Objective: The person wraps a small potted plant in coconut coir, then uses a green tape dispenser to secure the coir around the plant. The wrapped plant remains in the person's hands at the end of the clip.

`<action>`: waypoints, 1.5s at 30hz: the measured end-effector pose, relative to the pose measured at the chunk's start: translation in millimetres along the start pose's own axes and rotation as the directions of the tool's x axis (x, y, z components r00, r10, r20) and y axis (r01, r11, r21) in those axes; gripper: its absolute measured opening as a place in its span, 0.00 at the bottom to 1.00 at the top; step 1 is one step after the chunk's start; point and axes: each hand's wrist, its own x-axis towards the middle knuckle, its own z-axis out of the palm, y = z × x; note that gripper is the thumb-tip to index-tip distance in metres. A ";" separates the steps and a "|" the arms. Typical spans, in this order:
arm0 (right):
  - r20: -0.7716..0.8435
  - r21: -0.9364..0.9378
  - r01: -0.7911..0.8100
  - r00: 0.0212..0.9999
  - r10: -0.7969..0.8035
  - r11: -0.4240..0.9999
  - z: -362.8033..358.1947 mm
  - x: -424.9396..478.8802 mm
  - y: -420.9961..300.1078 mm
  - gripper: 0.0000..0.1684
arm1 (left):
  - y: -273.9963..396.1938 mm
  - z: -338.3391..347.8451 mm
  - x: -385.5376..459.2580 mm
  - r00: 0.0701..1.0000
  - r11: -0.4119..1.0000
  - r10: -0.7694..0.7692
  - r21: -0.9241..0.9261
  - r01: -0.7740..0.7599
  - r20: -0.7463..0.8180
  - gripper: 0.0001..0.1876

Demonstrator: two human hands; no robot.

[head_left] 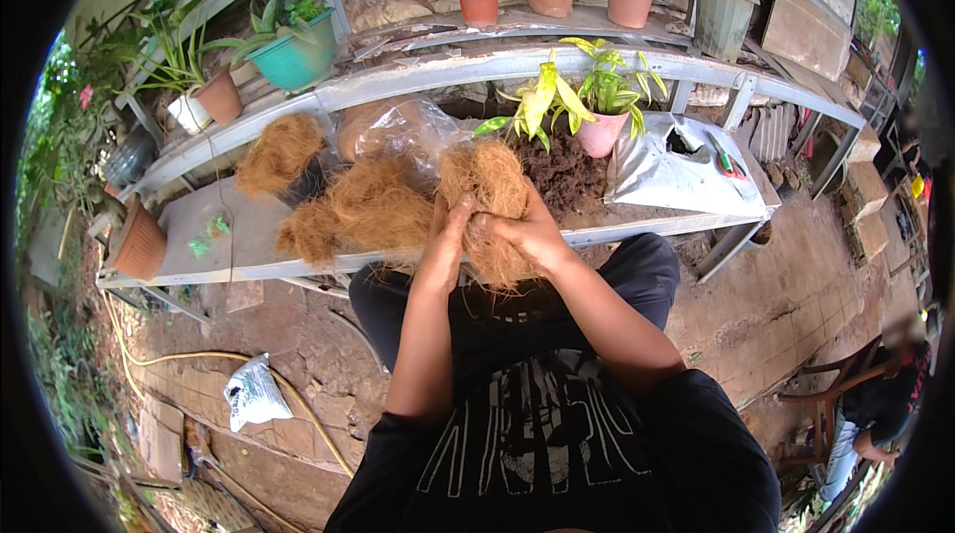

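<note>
Both my left hand (452, 235) and my right hand (526, 231) grip one wad of brown coconut fibre (492, 175) at the bench's front edge, thumbs towards each other. More loose coconut fibre (373, 205) lies just left of my hands, and a separate clump (280, 153) rests farther left on something dark. Behind them is a clear plastic bag (410, 130) with brown material inside. Dark soil (563, 179) is heaped right of the wad, beside a pink pot (600, 134) holding a yellow-green leafy plant (548, 97).
A white plastic sack (671, 179) with red-handled scissors (731, 166) on it lies at the bench's right end. A terracotta pot (140, 242) stands at the left end. Potted plants line the shelf (597, 22) behind. A yellow hose (298, 391) crosses the floor; a person (873, 414) is at far right.
</note>
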 end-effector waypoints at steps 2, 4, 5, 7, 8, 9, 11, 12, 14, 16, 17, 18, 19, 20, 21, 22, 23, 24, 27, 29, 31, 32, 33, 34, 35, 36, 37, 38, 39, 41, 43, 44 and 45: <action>-0.012 0.027 -0.064 0.998 0.064 0.998 -5.4 5.8 -5.2 0.47 | -1.5 -6.0 9.4 0.996 0.998 0.046 0.034 -0.049 0.081 0.45; 0.028 -0.034 0.005 1.000 -0.004 0.999 -18.4 14.8 -7.4 0.47 | -0.2 -11.0 16.5 0.994 0.999 0.014 -0.037 -0.010 0.108 0.52; 0.048 -0.065 0.041 0.998 -0.038 0.997 -24.3 21.3 -8.7 0.48 | 1.0 -13.4 21.6 0.992 0.997 -0.002 -0.072 0.011 0.124 0.55; 0.102 -0.159 0.074 0.993 -0.058 0.984 -31.0 31.7 -9.5 0.49 | -4.0 -18.6 33.8 0.986 0.992 0.000 -0.128 0.022 0.168 0.51; 0.127 -0.207 0.093 0.990 -0.068 0.974 -34.3 37.1 -11.8 0.49 | -11.0 -20.0 43.0 0.983 0.985 0.030 -0.174 0.002 0.183 0.50; 0.132 -0.333 0.075 0.991 -0.032 0.940 -35.7 41.4 -14.9 0.50 | -19.2 -21.3 51.8 0.978 0.975 0.059 -0.224 -0.014 0.198 0.48; 0.129 -0.565 0.036 0.991 0.045 0.824 -30.4 51.1 -24.9 0.51 | -35.4 -26.7 68.7 0.987 0.978 -0.020 -0.203 0.053 0.161 0.44; 0.103 -0.673 -0.044 0.983 0.153 0.738 -25.8 56.1 -36.6 0.58 | -41.7 -28.1 77.0 0.988 0.977 -0.059 -0.195 0.088 0.146 0.43; 0.097 -0.808 -0.053 0.971 0.221 0.587 -21.6 70.5 -54.5 0.58 | -41.7 -24.8 93.2 0.976 0.947 -0.062 -0.298 0.123 0.207 0.40; 0.104 -0.880 -0.054 0.947 0.302 0.473 -23.1 85.4 -61.4 0.56 | -53.7 -26.8 109.1 0.967 0.930 -0.060 -0.338 0.144 0.247 0.37; 0.116 -0.896 -0.016 0.957 0.267 0.444 -22.5 91.0 -58.4 0.56 | -59.7 -28.7 113.1 0.971 0.917 -0.064 -0.370 0.148 0.230 0.37; 0.126 -0.915 0.020 0.963 0.239 0.402 -22.1 94.6 -56.2 0.55 | -65.4 -25.2 115.0 0.975 0.898 -0.067 -0.412 0.152 0.214 0.37; 0.143 -0.930 0.058 0.967 0.213 0.362 -20.7 98.9 -51.2 0.55 | -70.5 -23.7 116.4 0.978 0.879 -0.072 -0.451 0.154 0.194 0.37; 0.140 -0.950 0.075 0.970 0.197 0.302 -18.2 102.0 -45.6 0.54 | -73.9 -22.7 116.1 0.985 0.908 -0.004 -0.413 0.075 0.172 0.39; 0.107 -0.970 0.049 0.965 0.238 0.237 -13.7 103.9 -44.6 0.55 | -76.8 -21.7 116.1 0.987 0.902 -0.004 -0.426 0.073 0.159 0.40; 0.068 -0.985 0.021 0.959 0.275 0.170 -7.0 105.3 -46.7 0.55 | -79.0 -21.5 117.2 0.989 0.896 -0.007 -0.438 0.072 0.149 0.42; 0.028 -0.995 -0.005 0.951 0.309 0.103 0.3 106.9 -49.0 0.55 | -79.4 -20.7 117.4 0.990 0.891 -0.010 -0.448 0.072 0.138 0.43; 0.006 -1.000 0.000 0.939 0.344 0.015 6.7 108.6 -47.7 0.56 | -75.2 -17.1 112.3 0.996 0.898 -0.061 -0.433 0.080 0.058 0.45; -0.008 -0.994 0.040 0.896 0.444 -0.098 29.0 116.5 -38.5 0.56 | -114.1 -54.4 114.9 0.984 0.734 -0.111 -0.656 0.176 0.140 0.45; 0.064 -0.996 0.081 0.924 0.376 -0.030 28.0 115.3 -24.1 0.54 | -99.5 -54.9 104.4 0.994 0.757 -0.103 -0.645 0.103 0.037 0.43; 0.126 -0.992 0.112 0.940 0.315 0.062 34.3 118.8 -17.2 0.54 | -91.3 -71.8 105.4 0.984 0.798 -0.142 -0.601 0.051 -0.104 0.42; 0.137 -0.990 0.122 0.954 0.265 0.073 35.8 119.9 -15.7 0.52 | -105.1 -87.2 110.1 0.992 0.791 -0.073 -0.612 -0.007 -0.105 0.41; 0.138 -0.989 0.123 0.967 0.216 0.082 37.7 122.7 -18.4 0.51 | -104.2 -92.4 110.5 0.992 0.791 -0.059 -0.611 -0.022 -0.112 0.41; 0.135 -0.989 0.122 0.977 0.165 0.089 39.0 125.5 -23.1 0.51 | -101.4 -95.3 110.1 0.992 0.791 -0.046 -0.610 -0.035 -0.116 0.41; 0.130 -0.988 0.119 0.985 0.115 0.095 36.8 127.2 -26.2 0.51 | -102.2 -99.3 109.5 0.992 0.791 -0.035 -0.611 -0.045 -0.119 0.42; 0.137 -0.987 0.134 0.990 0.029 0.084 27.6 127.0 -29.6 0.49 | -112.8 -109.0 110.3 0.990 0.789 -0.084 -0.615 -0.003 -0.112 0.43; 0.102 -0.984 0.099 0.995 0.012 0.145 18.3 128.0 -33.3 0.46 | -110.8 -111.1 109.8 0.996 0.772 -0.054 -0.635 -0.007 -0.077 0.42; 0.065 -0.976 0.064 0.998 -0.003 0.208 7.1 127.3 -39.7 0.44 | -107.7 -112.9 108.7 0.999 0.756 -0.025 -0.655 -0.009 -0.042 0.41; 0.024 -0.964 0.028 1.000 -0.019 0.264 -5.0 126.1 -49.3 0.42 | -103.9 -110.9 108.8 1.000 0.736 0.007 -0.677 -0.006 -0.002 0.40; -0.121 -0.913 -0.081 0.990 -0.074 0.400 -39.9 121.5 -62.2 0.31 | -103.7 -110.8 108.4 0.999 0.696 -0.023 -0.718 -0.019 -0.049 0.41; -0.198 -0.910 -0.095 0.955 -0.221 0.404 -101.5 115.0 -67.8 0.24 | -104.3 -112.4 109.8 0.997 0.682 -0.036 -0.731 -0.022 -0.063 0.42; -0.299 -0.892 -0.159 0.909 -0.289 0.423 -135.5 112.0 -71.9 0.23 | -106.7 -113.1 109.3 0.998 0.660 -0.026 -0.751 -0.030 -0.062 0.40; -0.395 -0.871 -0.222 0.847 -0.356 0.439 -171.2 106.1 -80.4 0.23 | -111.1 -111.7 111.7 1.000 0.644 0.017 -0.764 -0.025 -0.019 0.39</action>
